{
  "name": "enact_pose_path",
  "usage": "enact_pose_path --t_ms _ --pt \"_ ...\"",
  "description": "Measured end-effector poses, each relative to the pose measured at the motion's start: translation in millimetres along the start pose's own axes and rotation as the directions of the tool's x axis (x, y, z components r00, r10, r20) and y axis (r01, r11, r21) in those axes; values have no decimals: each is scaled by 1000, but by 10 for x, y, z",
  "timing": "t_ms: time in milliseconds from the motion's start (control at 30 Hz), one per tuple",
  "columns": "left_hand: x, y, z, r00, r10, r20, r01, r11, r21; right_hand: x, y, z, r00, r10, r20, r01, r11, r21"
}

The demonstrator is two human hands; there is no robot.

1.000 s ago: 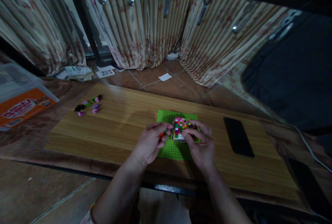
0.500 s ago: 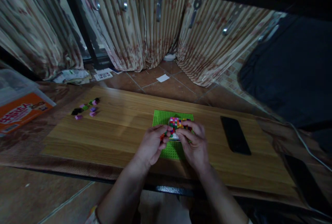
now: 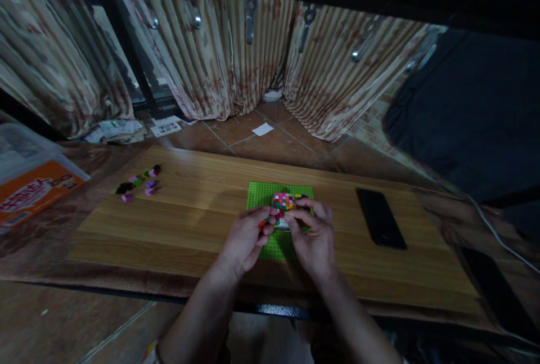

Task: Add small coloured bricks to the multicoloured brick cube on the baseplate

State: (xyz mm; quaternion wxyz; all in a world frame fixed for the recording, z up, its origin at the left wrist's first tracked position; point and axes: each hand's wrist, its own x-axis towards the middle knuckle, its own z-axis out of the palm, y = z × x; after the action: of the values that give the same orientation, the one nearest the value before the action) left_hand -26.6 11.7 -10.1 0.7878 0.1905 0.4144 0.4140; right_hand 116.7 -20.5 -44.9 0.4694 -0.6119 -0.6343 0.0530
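Wooden board (image 3: 189, 212), left of centre: wide passage between loose bricks (image 3: 136, 181) and left hand (image 3: 244, 236).
Board, right of centre: narrower lane between right hand (image 3: 313, 238) and black phone (image 3: 381, 218).
Green baseplate (image 3: 253, 192), centre: hands crowd the brick build (image 3: 290, 201).
Left edge: plastic box (image 3: 40, 184) obstructs.

1. Left hand (image 3: 244, 238): bare; thumb and fingers slender, knuckles rounded; nails too small to make out.
2. Right hand (image 3: 314, 237): bare, of matching build; long, jointed fingers.
3. Left forearm (image 3: 202, 302): uncovered, smooth in outline, narrowing toward a bare wrist.
4. Right forearm (image 3: 358, 313): likewise uncovered and tapering, wrist bare.
5. Left sleeve (image 3: 152, 354): edge only; pale cloth with a yellow-orange patch, pattern indistinct.
6. Right sleeve (image 3: 404, 360): thin pale sliver at the frame's lower border; detail unreadable.
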Motion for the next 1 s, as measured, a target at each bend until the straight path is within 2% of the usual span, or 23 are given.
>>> enact_pose_path --t_ms 133,200,300,367,433,500,600,667,733,900,1000 --pt "-26 42 6 999 -26 -19 25 997 -75 -7 25 -19 999 23 -31 -22 999 30" --pt "-50 77 14 999 -45 -2 44 983 -176 16 46 -61 993 41 -109 -33 997 71" --pt "-80 123 54 998 -50 30 58 926 -374 74 38 -134 959 97 -265 -54 985 164" --pt "-90 130 107 1000 -23 12 26 869 -494 101 -15 -166 943 129 -305 -52 967 248" --pt "-92 116 172 999 6 -45 -31 817 -576 103 -107 -183 953 115 -281 -24 951 308" --pt "-91 89 235 995 37 -97 -90 780 -620 86 -219 -196 979 38 -199 28 947 319" --pt "-99 50 300 995 66 -70 -95 773 -627 58 -360 -220 997 -67 -43 77 943 324" --pt "-113 33 318 997 73 -35 -79 787 -612 53 -402 -233 997 -77 18 66 941 333" --pt "-128 23 321 997 79 -7 -68 798 -599 58 -402 -240 998 -60 36 45 943 329" --pt "-148 -2 329 996 83 43 -43 816 -576 104 -330 -247 1000 13 -3 -12 968 250" --pt "-141 -22 345 994 90 56 -43 825 -563 143 -313 -248 1000 15 16 -18 981 196"
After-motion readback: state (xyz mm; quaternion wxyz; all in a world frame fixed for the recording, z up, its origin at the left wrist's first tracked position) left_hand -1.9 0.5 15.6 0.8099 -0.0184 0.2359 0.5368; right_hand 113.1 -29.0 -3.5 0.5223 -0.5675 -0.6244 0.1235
